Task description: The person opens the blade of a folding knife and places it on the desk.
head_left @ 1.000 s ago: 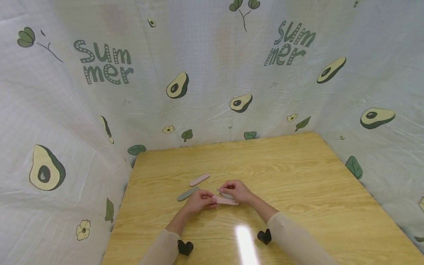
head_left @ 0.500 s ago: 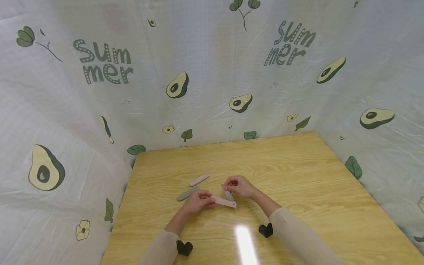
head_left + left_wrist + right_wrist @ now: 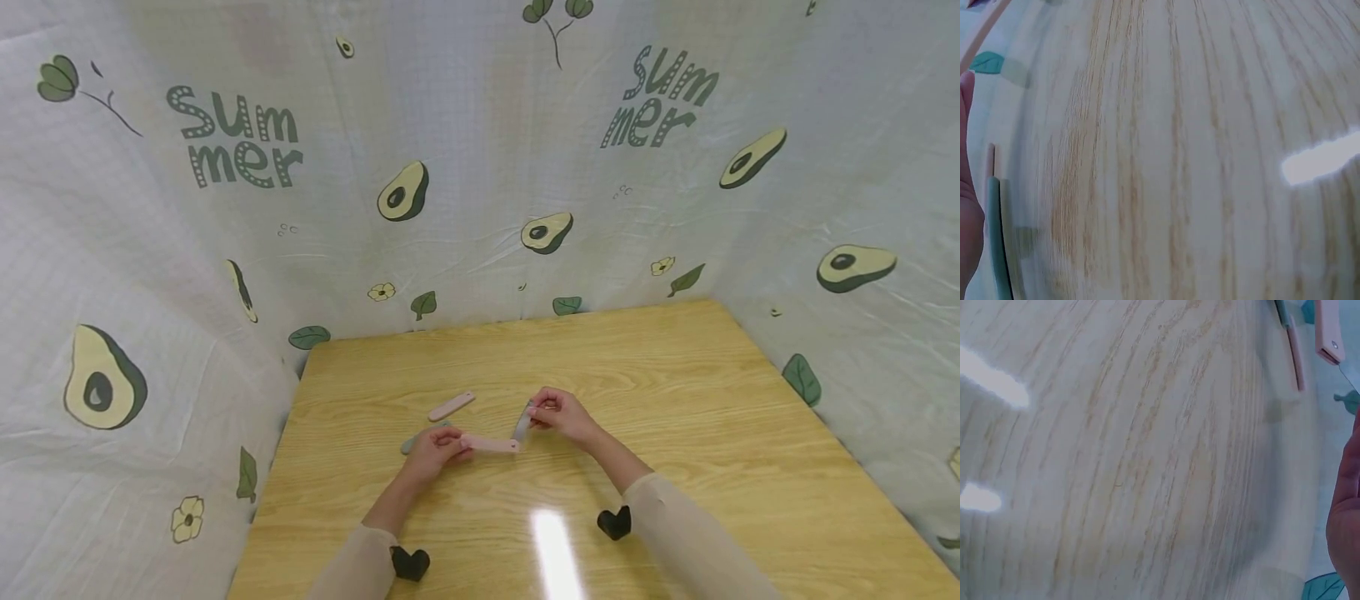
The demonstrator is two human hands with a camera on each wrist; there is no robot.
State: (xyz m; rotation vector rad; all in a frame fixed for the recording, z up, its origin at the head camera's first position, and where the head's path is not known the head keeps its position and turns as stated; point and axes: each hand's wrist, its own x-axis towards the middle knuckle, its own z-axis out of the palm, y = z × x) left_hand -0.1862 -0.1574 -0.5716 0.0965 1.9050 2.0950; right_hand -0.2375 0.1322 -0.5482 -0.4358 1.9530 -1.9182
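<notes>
A folding knife with a pink handle [image 3: 491,444] is held just above the table in the head view. My left hand [image 3: 433,454] pinches the handle's left end. From its right end the silvery blade [image 3: 522,422] angles up and away, partly unfolded. My right hand [image 3: 561,414] pinches the blade near its tip. The right wrist view shows the handle's rivet [image 3: 1334,345] and the blade's thin edge [image 3: 1349,379]. Behind my left hand lies a grey-green folding knife [image 3: 411,445], partly covered by it. Farther back lies another pink folding knife [image 3: 452,406].
The wood-grain table [image 3: 637,375] reflects a bright strip of light [image 3: 557,554] near its front. A white curtain [image 3: 465,275] printed with avocados and leaves encloses its back and sides. Both sleeves carry a black heart-shaped piece.
My right hand has moved right and away, swinging the blade out from beside the handle to a wide angle. My left hand has shifted slightly left with the handle, now covering more of the grey-green knife.
</notes>
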